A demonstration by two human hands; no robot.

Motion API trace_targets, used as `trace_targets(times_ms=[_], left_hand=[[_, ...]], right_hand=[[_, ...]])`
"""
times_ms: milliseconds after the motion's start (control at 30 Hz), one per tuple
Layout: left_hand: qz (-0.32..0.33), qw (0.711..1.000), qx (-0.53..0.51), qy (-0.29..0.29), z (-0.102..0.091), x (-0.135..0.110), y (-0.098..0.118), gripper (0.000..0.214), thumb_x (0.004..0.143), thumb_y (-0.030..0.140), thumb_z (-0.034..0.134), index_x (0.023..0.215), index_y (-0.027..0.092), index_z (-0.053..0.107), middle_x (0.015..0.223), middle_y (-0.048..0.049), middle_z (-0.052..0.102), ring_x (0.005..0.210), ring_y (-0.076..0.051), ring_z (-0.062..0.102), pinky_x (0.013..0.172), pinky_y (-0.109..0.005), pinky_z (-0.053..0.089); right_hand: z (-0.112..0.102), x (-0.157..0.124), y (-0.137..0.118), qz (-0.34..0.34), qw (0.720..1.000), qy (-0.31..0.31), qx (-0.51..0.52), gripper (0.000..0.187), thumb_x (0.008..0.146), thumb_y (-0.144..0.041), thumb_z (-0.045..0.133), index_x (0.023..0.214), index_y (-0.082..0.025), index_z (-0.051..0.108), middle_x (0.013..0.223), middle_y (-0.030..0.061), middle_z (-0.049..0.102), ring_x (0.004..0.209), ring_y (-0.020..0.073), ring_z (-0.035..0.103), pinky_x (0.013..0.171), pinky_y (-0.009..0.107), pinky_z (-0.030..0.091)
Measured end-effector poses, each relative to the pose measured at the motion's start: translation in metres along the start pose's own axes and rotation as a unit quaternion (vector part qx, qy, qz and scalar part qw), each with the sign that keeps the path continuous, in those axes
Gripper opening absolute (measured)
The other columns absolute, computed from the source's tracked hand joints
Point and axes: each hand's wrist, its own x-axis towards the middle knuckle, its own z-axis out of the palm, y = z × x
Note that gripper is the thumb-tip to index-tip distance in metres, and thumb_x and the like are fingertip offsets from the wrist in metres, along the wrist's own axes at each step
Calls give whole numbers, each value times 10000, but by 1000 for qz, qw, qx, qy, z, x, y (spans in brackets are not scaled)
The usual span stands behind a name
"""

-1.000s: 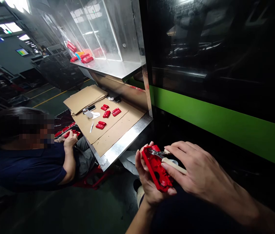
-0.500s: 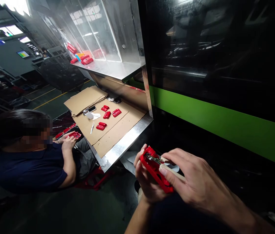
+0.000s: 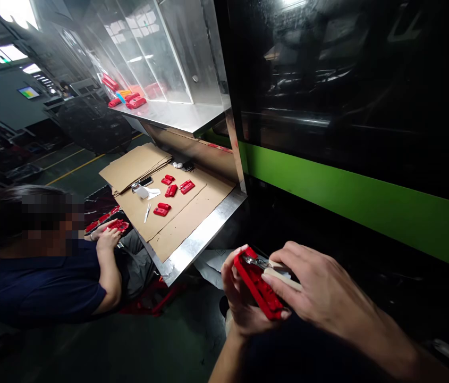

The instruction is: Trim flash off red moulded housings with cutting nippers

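My left hand [image 3: 240, 308] is closed around a hollow red plastic housing [image 3: 262, 292], holding it tilted with the inner side facing up. My right hand [image 3: 315, 282] grips a pair of nippers [image 3: 282, 275] by the cream-coloured handles. Their metal jaws reach into the upper end of the housing, near its rim. Whether the jaws touch the plastic cannot be made out. Beyond my hands, several red plastic parts [image 3: 171, 190] lie on the cardboard of the workbench.
A metal-edged workbench [image 3: 204, 231] carries cardboard sheets [image 3: 136, 165], a phone [image 3: 145, 181], a white bottle [image 3: 141, 190] and white tweezers [image 3: 146, 213]. More red parts [image 3: 136, 101] sit on the upper shelf. A seated co-worker [image 3: 44, 271] handles a red part at left. A black-and-green machine [image 3: 347, 197] stands at right.
My left hand has turned the housing slightly, and it sits a little lower in view. The nippers stay at its upper end. The whole scene has shifted slightly left.
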Motion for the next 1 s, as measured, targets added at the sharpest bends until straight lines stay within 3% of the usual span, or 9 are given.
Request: trace_targets(times_ms=[133,233,333,500,600,733,800,867,1000], left_hand=[[-132,977,-163,26,11,8,23,1170,645,649,833,1552,374,147,1396,-117,407,1249,-344,528,1052,-503,481],[-205,936,-285,7,16,15,38,1006,699,640,802,1513,441,246,1359,-64,436,1226,-303,549,1081,-463,461],[-222,916,-334,-6,19,16,42,1022,696,621,813,1521,431,240,1364,-63,454,1255,-304,523,1129,-454,412],[-219,920,-324,-38,22,11,45,1146,656,629,836,1555,356,179,1368,-116,427,1306,-380,464,1148,-542,357],[-232,938,-257,-39,25,12,46,1217,603,613,872,1554,359,156,1298,-103,442,1205,-351,534,1080,-502,432],[-286,946,-138,58,17,21,36,1019,674,461,864,1506,358,286,1273,-94,475,1080,-284,607,948,-421,534],[-319,921,-176,135,2,28,27,868,734,470,799,1470,349,355,1260,-83,517,1057,-289,634,963,-470,535],[-331,887,-271,173,-15,37,23,781,774,582,703,1448,322,407,1252,-91,577,1092,-343,636,995,-563,508],[-375,809,-414,181,-37,49,31,733,832,711,485,1399,246,499,1251,-166,643,1160,-407,611,998,-672,457]], right_hand=[[-18,6,13,7,998,-36,58,299,869,-517,655,1058,-287,631,1027,-19,633,852,165,615,746,333,495],[-19,12,18,-41,991,30,126,310,839,-420,727,1075,-279,586,1062,-26,623,923,130,614,808,257,500],[-11,16,19,-72,984,81,142,248,857,-282,694,1062,-251,559,976,-20,630,855,116,611,761,224,495],[0,16,16,-90,974,102,178,79,918,-260,606,978,-218,577,893,-1,642,773,124,612,706,238,495],[4,12,13,-92,972,112,182,27,919,-207,567,945,-207,577,894,19,645,786,141,612,713,256,499],[7,0,12,-77,966,40,244,44,926,-250,575,919,-208,568,845,0,629,719,123,593,630,222,481],[9,-3,23,-52,965,25,256,108,937,-317,580,920,-211,571,811,-7,629,695,123,596,606,216,477],[11,-3,47,13,972,88,218,156,941,-363,579,975,-211,596,843,12,664,737,150,634,647,246,504],[14,0,116,139,975,172,-29,217,921,-316,559,1091,-206,637,1180,109,678,895,262,680,714,382,536]])
